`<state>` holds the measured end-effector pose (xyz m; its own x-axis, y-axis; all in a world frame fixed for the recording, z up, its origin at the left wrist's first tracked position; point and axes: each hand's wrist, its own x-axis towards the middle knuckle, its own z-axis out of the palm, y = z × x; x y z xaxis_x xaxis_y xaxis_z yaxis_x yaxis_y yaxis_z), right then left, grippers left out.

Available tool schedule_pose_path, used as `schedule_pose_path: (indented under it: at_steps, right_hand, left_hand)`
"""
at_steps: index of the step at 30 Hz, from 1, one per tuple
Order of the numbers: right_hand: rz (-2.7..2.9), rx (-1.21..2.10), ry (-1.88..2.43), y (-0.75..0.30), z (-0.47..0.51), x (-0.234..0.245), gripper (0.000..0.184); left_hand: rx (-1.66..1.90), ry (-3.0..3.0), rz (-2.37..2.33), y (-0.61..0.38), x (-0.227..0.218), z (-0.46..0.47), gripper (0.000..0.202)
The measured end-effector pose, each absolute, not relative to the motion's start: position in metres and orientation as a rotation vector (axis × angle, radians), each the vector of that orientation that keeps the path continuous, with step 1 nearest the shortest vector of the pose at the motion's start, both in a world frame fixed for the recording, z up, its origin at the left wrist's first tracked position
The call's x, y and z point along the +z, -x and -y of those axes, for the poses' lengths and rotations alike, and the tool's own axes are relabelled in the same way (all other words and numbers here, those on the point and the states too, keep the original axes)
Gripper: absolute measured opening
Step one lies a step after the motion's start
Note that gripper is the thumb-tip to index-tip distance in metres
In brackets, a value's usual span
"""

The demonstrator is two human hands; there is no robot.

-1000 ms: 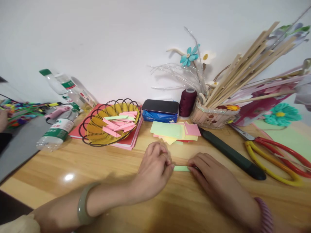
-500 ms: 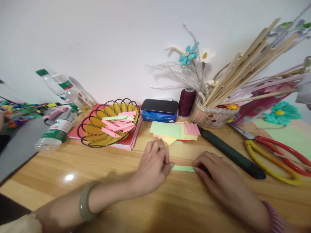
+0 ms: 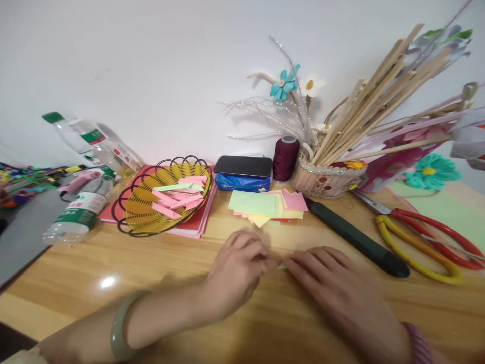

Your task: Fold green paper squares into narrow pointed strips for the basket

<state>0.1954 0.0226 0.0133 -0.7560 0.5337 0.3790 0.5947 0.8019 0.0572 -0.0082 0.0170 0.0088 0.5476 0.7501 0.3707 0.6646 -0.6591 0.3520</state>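
Note:
Between my two hands only a small bit of a light green paper strip (image 3: 282, 266) shows, low over the wooden table; my fingers cover the rest. My left hand (image 3: 238, 268) is closed, with its thumb and fingertips pinched at the strip's left part, a little blurred. From the other side my right hand (image 3: 333, 283) presses its bunched fingertips on the strip's right end. Just beyond my hands lies a stack of green, yellow and pink paper slips (image 3: 255, 203). Folded pink and green paper pieces (image 3: 178, 198) lie in a yellow woven basket (image 3: 138, 210) to the left.
A dark green craft knife (image 3: 356, 237) and red-and-yellow-handled scissors (image 3: 420, 247) lie on the right. At the back stand a phone on a blue packet (image 3: 242, 174), maroon thread (image 3: 286, 159) and a pot of wooden sticks (image 3: 328, 177). Plastic bottles (image 3: 81, 212) are at the left.
My hands have come closer together, so much less of the green strip shows between them. The whole view has shifted slightly, with the objects a little further left.

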Motion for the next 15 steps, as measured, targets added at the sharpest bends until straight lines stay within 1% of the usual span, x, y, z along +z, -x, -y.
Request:
schedule_pose_path:
  at_steps: [3,6,9,12,15]
  right_hand:
    - [2.67,-0.397,0.734,-0.192,-0.017,0.015,0.037]
    - [2.678,-0.395,0.741,-0.195,-0.016,0.012,0.038]
    - [2.671,-0.163,0.851,-0.204,-0.02,0.007,0.032]
    - [2.58,0.139,1.046,-0.208,-0.026,0.004,0.021]
    - [2.504,0.361,1.138,-0.205,-0.028,0.005,0.013]
  left_hand:
    - [0.615,-2.908,-1.202,0.006,0.003,-0.013,0.014]
    - [0.45,-3.062,-1.117,0.007,0.002,-0.01,0.015]
    - [0.452,-2.991,-1.158,0.007,0.008,-0.009,0.021]
    - [0.611,-2.815,-1.249,0.007,0.013,-0.012,0.023]
    - [0.735,-2.578,-1.268,0.005,0.014,-0.016,0.018]
